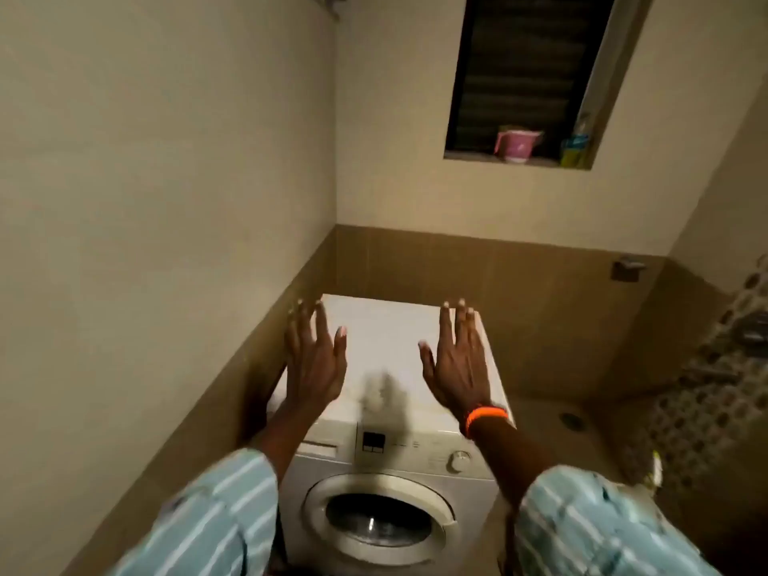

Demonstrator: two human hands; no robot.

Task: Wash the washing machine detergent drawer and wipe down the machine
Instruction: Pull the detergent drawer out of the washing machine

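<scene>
A white front-loading washing machine (386, 351) stands in the left corner of a narrow tiled room. Its detergent drawer (318, 449) is shut at the top left of the front panel, partly hidden by my left forearm. A round door (380, 519) sits below, and a dial (458, 461) at the panel's right. My left hand (313, 359) and my right hand (457, 359) are held out above the machine's top, palms down, fingers spread, holding nothing. An orange band circles my right wrist.
A dark louvred window is high on the far wall, with a pink jug (516, 144) and a bottle (575, 147) on its sill. The left wall runs close beside the machine. A floor drain (571, 419) and patterned tiles lie to the right.
</scene>
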